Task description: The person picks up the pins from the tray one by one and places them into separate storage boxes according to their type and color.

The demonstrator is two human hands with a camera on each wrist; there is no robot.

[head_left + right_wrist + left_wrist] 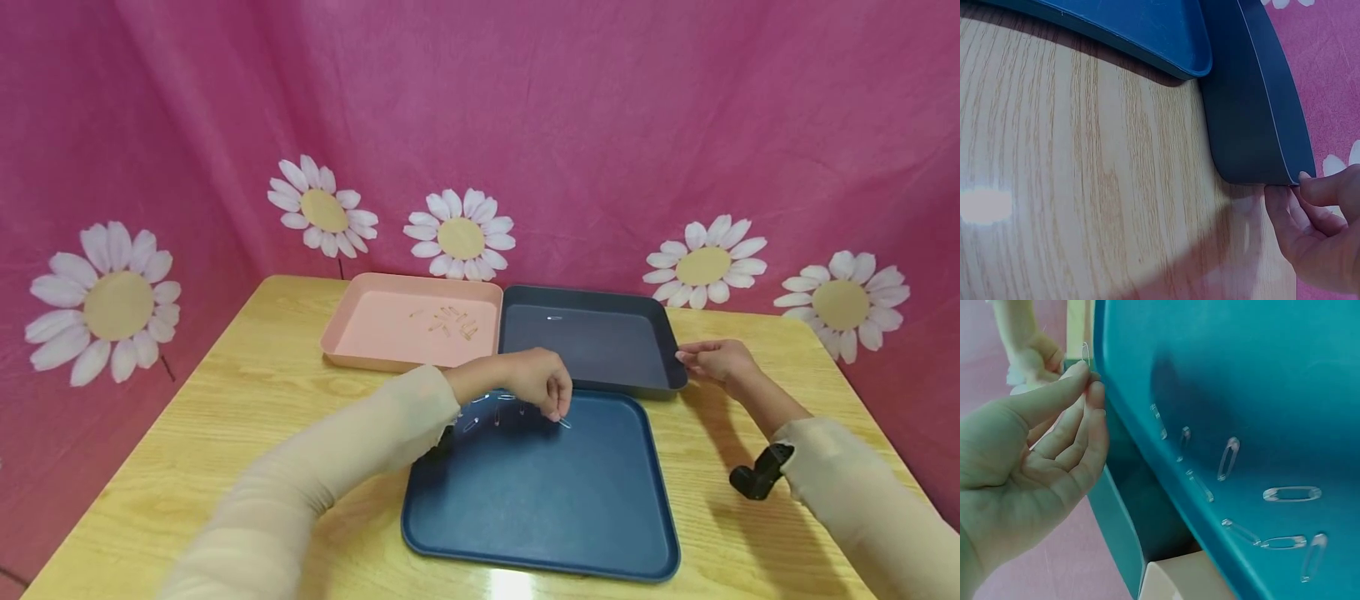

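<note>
Safety pin (566, 424) sat clamped in fingertips of left hand (538, 383); right hand (717, 362) pinched dark tray (600, 350) at three o'clock. Thin wire, shallow hold: slip seemed possible.

Silver safety pins (1292, 487), blue tray (543, 492), pink tray (375, 329), charcoal tray (600, 342), magenta curtain (562, 108) (white-and-yellow daisies (460, 237))

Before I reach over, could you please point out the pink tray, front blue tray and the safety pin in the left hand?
Pink tray (384, 329), head view: bare floor, left half.
Front blue tray (540, 496), head view: bare floor, middle.
Held safety pin (1085, 344), left wrist view: exposed end.
</note>
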